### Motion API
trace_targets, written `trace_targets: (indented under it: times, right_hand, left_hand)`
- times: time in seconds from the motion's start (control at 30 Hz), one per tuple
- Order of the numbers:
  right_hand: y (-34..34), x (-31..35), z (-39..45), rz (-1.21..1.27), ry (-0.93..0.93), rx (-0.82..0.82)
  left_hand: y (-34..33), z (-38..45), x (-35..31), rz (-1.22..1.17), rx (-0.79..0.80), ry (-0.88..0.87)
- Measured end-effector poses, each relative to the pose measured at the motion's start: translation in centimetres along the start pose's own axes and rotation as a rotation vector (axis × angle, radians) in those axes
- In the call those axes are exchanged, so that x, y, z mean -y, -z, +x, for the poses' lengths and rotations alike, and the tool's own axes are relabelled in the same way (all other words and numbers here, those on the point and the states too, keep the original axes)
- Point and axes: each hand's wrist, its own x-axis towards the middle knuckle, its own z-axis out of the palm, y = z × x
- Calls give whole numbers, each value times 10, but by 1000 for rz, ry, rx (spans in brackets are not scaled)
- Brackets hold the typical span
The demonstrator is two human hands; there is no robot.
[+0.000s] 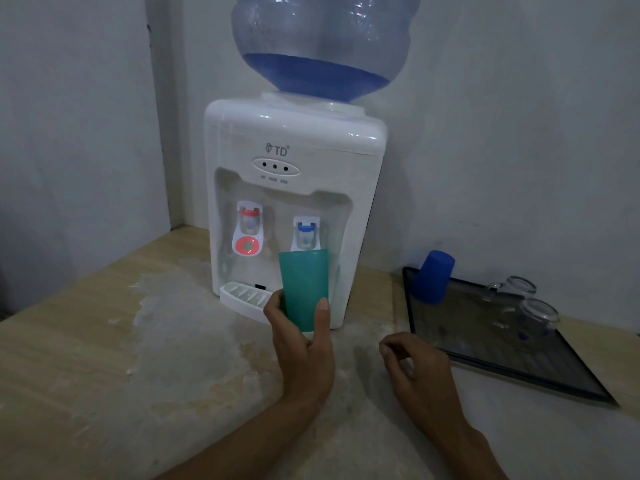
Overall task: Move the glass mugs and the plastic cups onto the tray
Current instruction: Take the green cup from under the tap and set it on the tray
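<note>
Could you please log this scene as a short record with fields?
left hand: holds the green cup upright under the blue tap of the dispenser
right hand: loosely curled, holding nothing, near the tray's front left edge
tray: on the counter, right of the dispenser
on tray: blue cup upside down at the back left corner; two glass mugs upside down toward the back right
off tray: green cup
counter: pale worn patches around the dispenser
</note>
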Motion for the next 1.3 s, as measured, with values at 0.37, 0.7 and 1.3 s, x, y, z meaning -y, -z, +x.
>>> trace_targets:
  times: [0.37, 0.7, 1.3]
  right_hand:
    - [-1, -2, -1, 11, 10, 40]
    - [-2, -2, -1, 27, 34, 64]
    - [-2, -2, 0, 31, 55, 75]
  left_hand:
    - [-2, -11, -3, -43, 10, 34]
    - [-4, -8, -5, -37, -20, 52]
    - [-5, -17, -4, -8, 14, 65]
